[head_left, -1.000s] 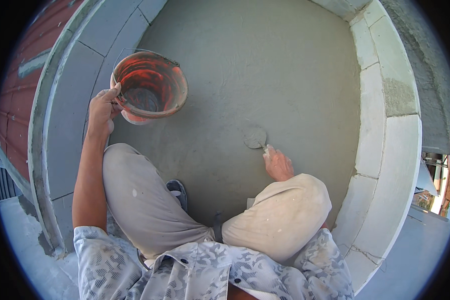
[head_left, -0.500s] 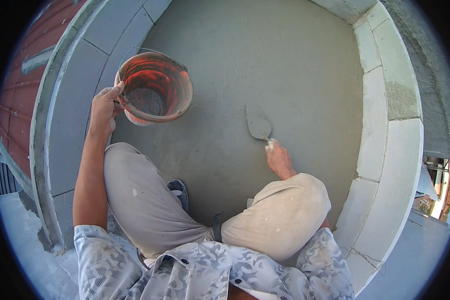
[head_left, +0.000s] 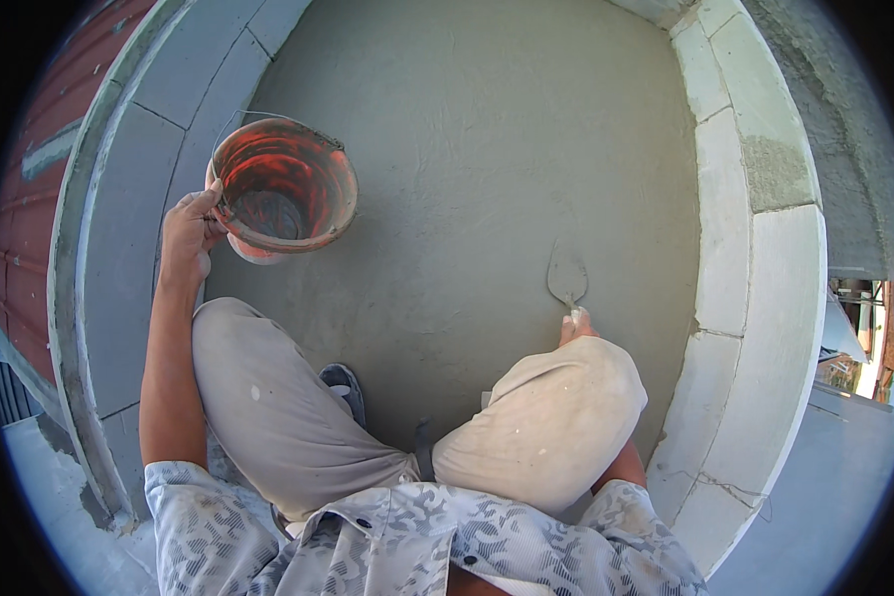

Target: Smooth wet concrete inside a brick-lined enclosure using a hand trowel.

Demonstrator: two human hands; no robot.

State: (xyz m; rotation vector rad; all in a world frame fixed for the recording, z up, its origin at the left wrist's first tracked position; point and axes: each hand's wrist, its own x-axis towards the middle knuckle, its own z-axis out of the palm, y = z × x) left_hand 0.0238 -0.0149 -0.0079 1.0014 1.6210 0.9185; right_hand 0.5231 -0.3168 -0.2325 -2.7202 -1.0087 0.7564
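My left hand (head_left: 189, 236) grips the near-left rim of an orange bucket (head_left: 290, 189), with the thumb over the edge. Grey mortar coats the bucket's inside, its mouth is tipped toward me, and a wire handle rests up against the rim. On the right, my right hand (head_left: 578, 324) is closed on the handle of a pointed trowel (head_left: 567, 276). The trowel's grey blade lies at the wet mortar surface (head_left: 447, 199), pointing away from me. My right knee hides part of that hand and its wrist.
Low walls of pale blocks (head_left: 720, 228) border the mortar on the left, right and far side. A shoe (head_left: 342, 389) of mine stands on the near part. Beyond the left wall is a red corrugated sheet (head_left: 30, 219). A thin wire (head_left: 730, 487) lies on the right wall.
The trowel has moved right and nearer to me, its blade turning to point straight ahead. My right hand has drawn back behind the knee. The bucket stays in my left hand.
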